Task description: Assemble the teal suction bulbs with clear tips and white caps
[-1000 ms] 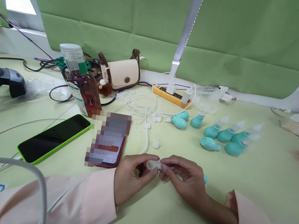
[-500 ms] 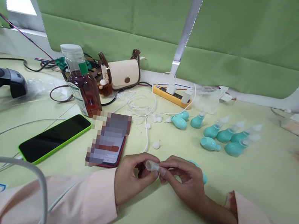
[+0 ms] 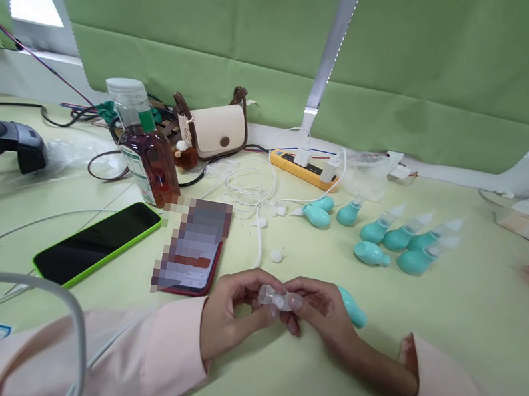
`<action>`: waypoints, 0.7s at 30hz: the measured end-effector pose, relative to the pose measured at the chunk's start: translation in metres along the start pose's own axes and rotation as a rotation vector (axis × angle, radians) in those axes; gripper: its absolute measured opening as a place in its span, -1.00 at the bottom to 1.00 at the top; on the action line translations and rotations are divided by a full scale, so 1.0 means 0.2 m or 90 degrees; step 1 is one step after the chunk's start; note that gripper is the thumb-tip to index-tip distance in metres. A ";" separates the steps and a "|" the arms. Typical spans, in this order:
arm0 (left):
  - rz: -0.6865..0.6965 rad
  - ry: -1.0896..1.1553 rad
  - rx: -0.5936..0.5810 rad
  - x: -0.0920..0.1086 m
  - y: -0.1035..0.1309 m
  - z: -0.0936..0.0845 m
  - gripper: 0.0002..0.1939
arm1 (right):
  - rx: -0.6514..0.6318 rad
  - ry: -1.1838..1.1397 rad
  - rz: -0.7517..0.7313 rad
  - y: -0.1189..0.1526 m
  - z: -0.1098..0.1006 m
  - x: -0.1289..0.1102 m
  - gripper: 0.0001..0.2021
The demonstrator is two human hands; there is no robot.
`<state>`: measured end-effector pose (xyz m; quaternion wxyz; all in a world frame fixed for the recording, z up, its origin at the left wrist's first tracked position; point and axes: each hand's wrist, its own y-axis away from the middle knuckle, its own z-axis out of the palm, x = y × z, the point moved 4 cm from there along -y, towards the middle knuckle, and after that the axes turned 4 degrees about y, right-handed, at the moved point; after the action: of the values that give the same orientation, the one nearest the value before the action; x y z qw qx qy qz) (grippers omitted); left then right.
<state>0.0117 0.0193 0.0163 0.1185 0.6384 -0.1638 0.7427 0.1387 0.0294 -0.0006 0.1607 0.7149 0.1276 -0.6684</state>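
Left grip (image 3: pixel 234 311) and right grip (image 3: pixel 327 313), both pinched closed on a clear tube (image 3: pixel 269 295), which lay crosswise between them, its long axis running hand to hand. Just beyond the right grip lay a teal bulb (image 3: pixel 352 307); farther off, a bulb cluster (image 3: pixel 414 262).

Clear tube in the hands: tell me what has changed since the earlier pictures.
The tube has turned more side-on, showing more of its length. The right hand has shifted slightly, uncovering more of the teal bulb behind it. That hand and the left hand both still hold the tube. The bottle and bag stayed put.
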 end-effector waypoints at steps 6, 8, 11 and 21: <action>-0.031 0.069 0.010 -0.03 -0.02 -0.01 -0.86 | 0.021 -0.004 -0.005 0.00 -0.01 0.01 -0.78; -0.039 0.056 0.027 -0.04 -0.02 -0.01 -0.88 | 0.028 -0.010 -0.009 0.00 -0.01 0.01 -0.79; -0.038 0.049 0.030 -0.04 -0.03 -0.01 -0.89 | 0.037 -0.010 -0.019 0.00 -0.01 0.02 -0.79; -0.094 0.104 0.052 -0.07 -0.04 -0.02 -0.75 | 0.069 0.065 -0.103 0.00 -0.02 0.01 -0.82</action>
<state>0.0125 0.0283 0.0024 0.1595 0.5902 -0.0758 0.7877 0.1420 0.0297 -0.0026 0.0608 0.7429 0.1566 -0.6480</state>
